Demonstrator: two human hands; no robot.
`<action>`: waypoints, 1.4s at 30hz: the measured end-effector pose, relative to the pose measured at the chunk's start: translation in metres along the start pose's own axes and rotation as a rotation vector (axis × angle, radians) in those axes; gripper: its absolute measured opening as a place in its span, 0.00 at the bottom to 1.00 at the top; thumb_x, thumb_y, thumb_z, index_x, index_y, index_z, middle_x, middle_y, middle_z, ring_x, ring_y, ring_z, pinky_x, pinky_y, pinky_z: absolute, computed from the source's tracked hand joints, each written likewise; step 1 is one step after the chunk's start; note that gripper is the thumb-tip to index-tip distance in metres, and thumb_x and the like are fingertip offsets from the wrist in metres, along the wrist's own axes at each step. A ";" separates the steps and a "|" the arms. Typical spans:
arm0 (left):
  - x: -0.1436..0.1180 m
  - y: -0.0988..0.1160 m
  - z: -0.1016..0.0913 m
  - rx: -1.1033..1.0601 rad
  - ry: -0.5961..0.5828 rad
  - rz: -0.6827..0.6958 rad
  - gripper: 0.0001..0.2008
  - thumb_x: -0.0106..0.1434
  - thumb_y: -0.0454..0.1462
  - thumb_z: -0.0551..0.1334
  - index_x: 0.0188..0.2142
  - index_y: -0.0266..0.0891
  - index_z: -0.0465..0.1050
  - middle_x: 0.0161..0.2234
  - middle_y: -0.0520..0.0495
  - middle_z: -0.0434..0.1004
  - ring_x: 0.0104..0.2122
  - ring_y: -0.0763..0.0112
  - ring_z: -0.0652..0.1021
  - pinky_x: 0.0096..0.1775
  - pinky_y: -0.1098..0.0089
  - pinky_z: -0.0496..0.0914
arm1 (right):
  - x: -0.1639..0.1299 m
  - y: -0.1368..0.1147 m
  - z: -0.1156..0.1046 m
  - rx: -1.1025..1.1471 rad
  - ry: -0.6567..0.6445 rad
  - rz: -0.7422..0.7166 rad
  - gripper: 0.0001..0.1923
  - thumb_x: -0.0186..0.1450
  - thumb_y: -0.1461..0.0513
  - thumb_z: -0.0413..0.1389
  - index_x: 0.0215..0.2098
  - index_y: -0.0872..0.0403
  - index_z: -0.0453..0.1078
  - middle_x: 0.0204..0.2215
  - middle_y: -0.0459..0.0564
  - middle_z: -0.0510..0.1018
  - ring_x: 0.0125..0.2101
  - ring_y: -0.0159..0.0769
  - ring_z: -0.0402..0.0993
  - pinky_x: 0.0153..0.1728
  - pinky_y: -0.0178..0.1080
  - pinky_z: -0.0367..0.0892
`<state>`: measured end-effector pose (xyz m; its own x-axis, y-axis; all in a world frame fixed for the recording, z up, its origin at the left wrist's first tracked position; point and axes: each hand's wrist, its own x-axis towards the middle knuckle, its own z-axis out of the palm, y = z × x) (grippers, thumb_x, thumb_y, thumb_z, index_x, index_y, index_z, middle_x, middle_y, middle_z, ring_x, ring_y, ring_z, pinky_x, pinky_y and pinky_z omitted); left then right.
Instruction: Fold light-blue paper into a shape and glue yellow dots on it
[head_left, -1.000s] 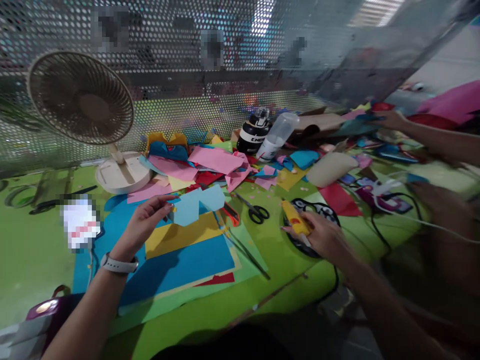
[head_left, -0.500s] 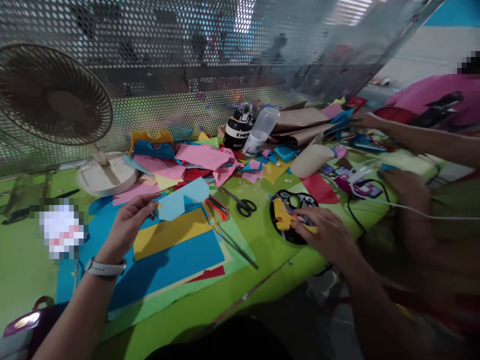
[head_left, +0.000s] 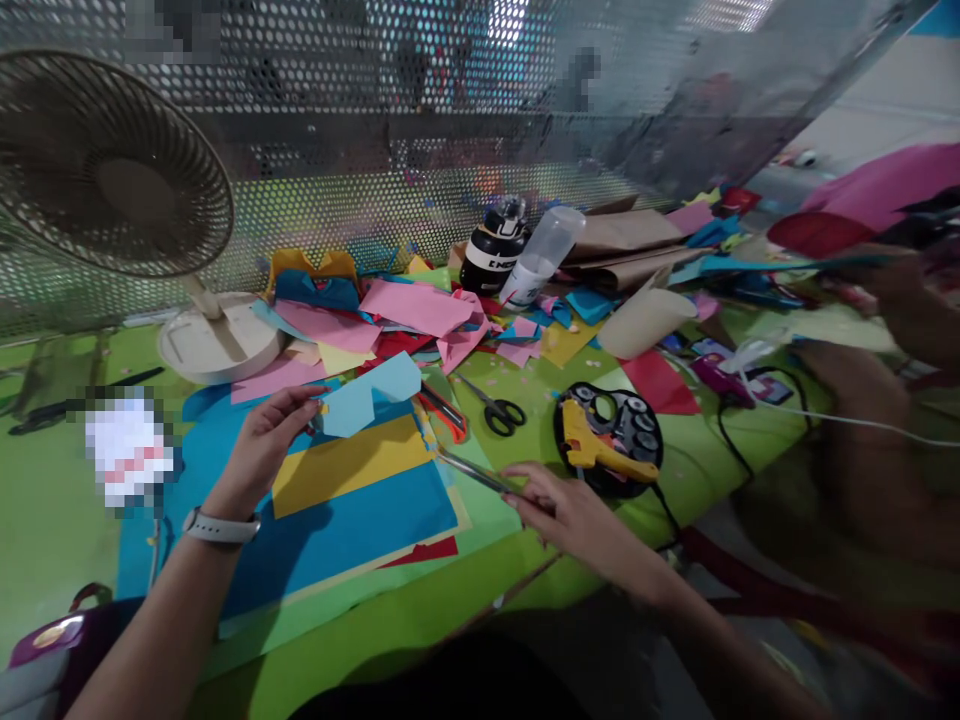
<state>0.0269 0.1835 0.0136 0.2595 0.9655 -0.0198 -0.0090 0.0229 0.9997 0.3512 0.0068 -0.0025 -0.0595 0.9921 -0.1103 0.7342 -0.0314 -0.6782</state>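
My left hand (head_left: 274, 435), with a pale watch band on its wrist, pinches a folded piece of light blue paper (head_left: 371, 395) at its left end. That paper is held above a yellow paper strip (head_left: 352, 465) and a blue sheet (head_left: 352, 535). The fingers of my right hand (head_left: 559, 510) are closed on the near end of long metal tweezers (head_left: 476, 472), whose tips point left toward the sheets. Right of this hand, a yellow glue gun (head_left: 604, 450) rests on a round black tray (head_left: 566, 390). Black-handled scissors (head_left: 501, 415) and an orange-red utility knife (head_left: 446, 412) lie between the hands.
A fan (head_left: 221, 345) stands at the left. Crumpled coloured papers (head_left: 412, 305), a black bottle (head_left: 491, 260) and a clear bottle (head_left: 551, 250) line the perforated metal screen (head_left: 337, 210). A white cable (head_left: 847, 418) crosses the right side, near another person's arm (head_left: 862, 420).
My right hand has left the glue gun on the tray, moved left and taken hold of the tweezers, swinging their near end upward. My left hand keeps the light blue paper.
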 end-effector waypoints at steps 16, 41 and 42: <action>0.001 -0.009 -0.001 -0.024 -0.006 -0.048 0.16 0.56 0.41 0.69 0.43 0.40 0.79 0.32 0.49 0.76 0.29 0.74 0.72 0.33 0.74 0.67 | 0.068 -0.029 -0.008 0.275 0.226 -0.265 0.17 0.62 0.49 0.59 0.27 0.55 0.75 0.23 0.48 0.77 0.23 0.32 0.71 0.23 0.35 0.67; 0.004 -0.022 -0.004 0.033 -0.016 -0.064 0.16 0.57 0.44 0.68 0.44 0.42 0.79 0.34 0.48 0.77 0.31 0.72 0.72 0.33 0.73 0.67 | 0.117 -0.009 0.016 0.549 0.039 -0.001 0.23 0.59 0.44 0.59 0.35 0.56 0.72 0.28 0.50 0.80 0.21 0.35 0.79 0.18 0.31 0.67; 0.004 -0.022 -0.004 0.031 -0.017 -0.064 0.16 0.57 0.44 0.68 0.44 0.42 0.79 0.34 0.48 0.77 0.31 0.73 0.72 0.33 0.73 0.67 | 0.117 -0.009 0.015 0.551 0.041 -0.001 0.23 0.59 0.44 0.59 0.35 0.56 0.71 0.27 0.50 0.80 0.21 0.35 0.79 0.18 0.31 0.67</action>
<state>0.0245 0.1882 -0.0081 0.2748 0.9578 -0.0840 0.0384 0.0764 0.9963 0.3273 0.1217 -0.0207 -0.0255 0.9958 -0.0882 0.2711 -0.0781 -0.9594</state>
